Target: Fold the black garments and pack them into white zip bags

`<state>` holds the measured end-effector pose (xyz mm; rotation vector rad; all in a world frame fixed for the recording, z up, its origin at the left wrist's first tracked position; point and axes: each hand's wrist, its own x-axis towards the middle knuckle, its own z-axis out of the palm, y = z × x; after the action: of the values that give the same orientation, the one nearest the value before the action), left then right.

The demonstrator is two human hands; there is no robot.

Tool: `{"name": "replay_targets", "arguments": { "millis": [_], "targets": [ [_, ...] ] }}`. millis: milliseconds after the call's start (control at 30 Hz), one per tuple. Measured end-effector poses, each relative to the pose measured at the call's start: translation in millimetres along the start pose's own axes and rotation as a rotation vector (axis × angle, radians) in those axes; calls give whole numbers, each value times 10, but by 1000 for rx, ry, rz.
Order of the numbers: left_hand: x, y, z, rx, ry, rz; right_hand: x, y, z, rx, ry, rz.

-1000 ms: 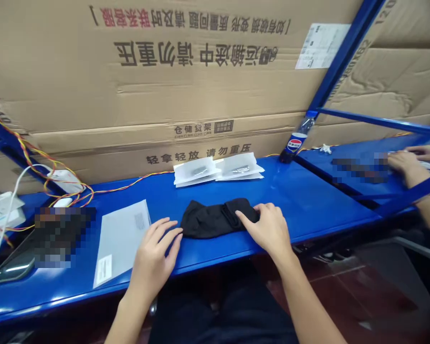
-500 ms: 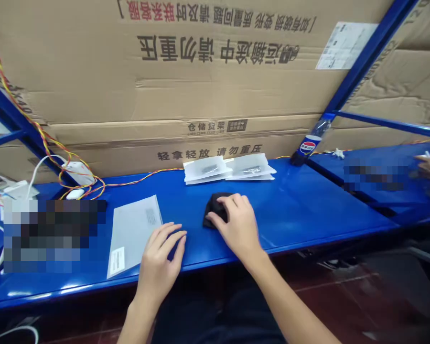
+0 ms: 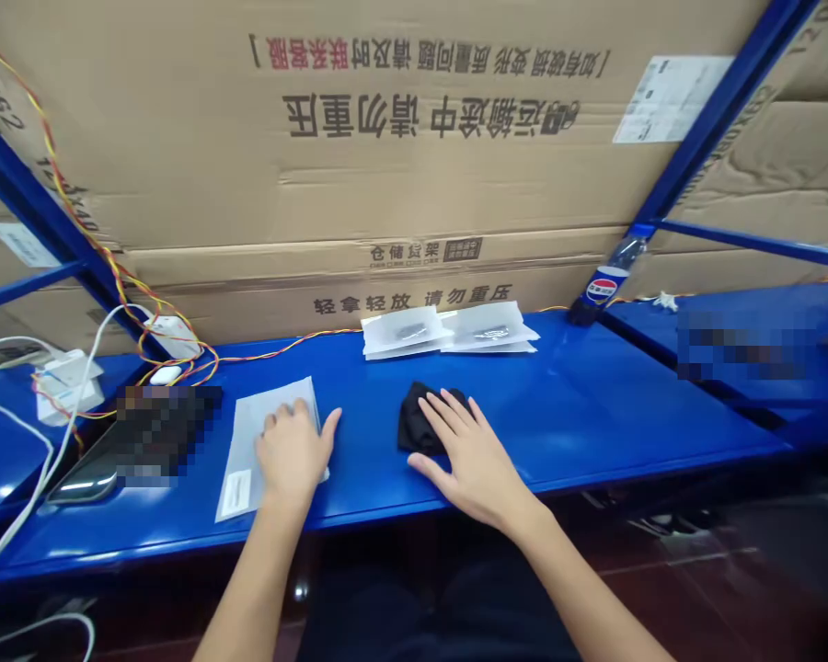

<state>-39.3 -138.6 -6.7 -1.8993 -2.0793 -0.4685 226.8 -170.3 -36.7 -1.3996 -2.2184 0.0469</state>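
My left hand (image 3: 293, 452) rests over a frosted plastic bag (image 3: 245, 450) with a small white label, at the table's left middle. Its thumb stands apart from the bent fingers, and I see nothing gripped. A folded black cloth item (image 3: 412, 425) lies on the blue tabletop. Across its right part my right hand (image 3: 481, 471) is laid flat, fingers stretched and thumb out to the left. The hand covers part of the cloth, so its exact kind is unclear.
Two stacks of frosted packets (image 3: 404, 331) lie at the back against a cardboard sheet (image 3: 442, 193). A cola bottle (image 3: 599, 287) leans by the right post. Left are tangled wires, a white charger (image 3: 174, 336) and a blurred dark object (image 3: 155, 432). Another person's hand shows at far right.
My left hand has moved left from beside the bag onto it. My right hand has gone from a curled grasp on the black cloth to lying flat. The view has shifted slightly.
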Motion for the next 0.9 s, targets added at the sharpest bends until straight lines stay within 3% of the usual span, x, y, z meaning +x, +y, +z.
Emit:
{"name": "replay_targets", "arguments": {
  "millis": [200, 400, 500, 633, 700, 767, 800, 900],
  "targets": [
    [-152, 56, -121, -123, -117, 209, -366, 51, -203, 72, -56, -149],
    [-239, 201, -326, -314, -175, 541, -700, 205, -285, 180, 64, -244],
    [-214, 315, -362, -293, -191, 642, -773, 248, -346, 382, 199, -13],
    [-197, 475, -363, -293, -198, 722, -691, 182, -453, 703, 612, 610],
    [-212, 570, -358, -317, -183, 763, -598, 81, -501, 777, 796, 749],
    [-239, 670, -355, -371, -156, 797, -504, -37, -524, 718, 871, 648],
    [-254, 717, -353, -419, -140, 811, -462, -91, -521, 657, 856, 501],
    [-289, 815, -332, -607, -111, 866, -368, -171, -447, 442, 692, -113]
  ]
}}
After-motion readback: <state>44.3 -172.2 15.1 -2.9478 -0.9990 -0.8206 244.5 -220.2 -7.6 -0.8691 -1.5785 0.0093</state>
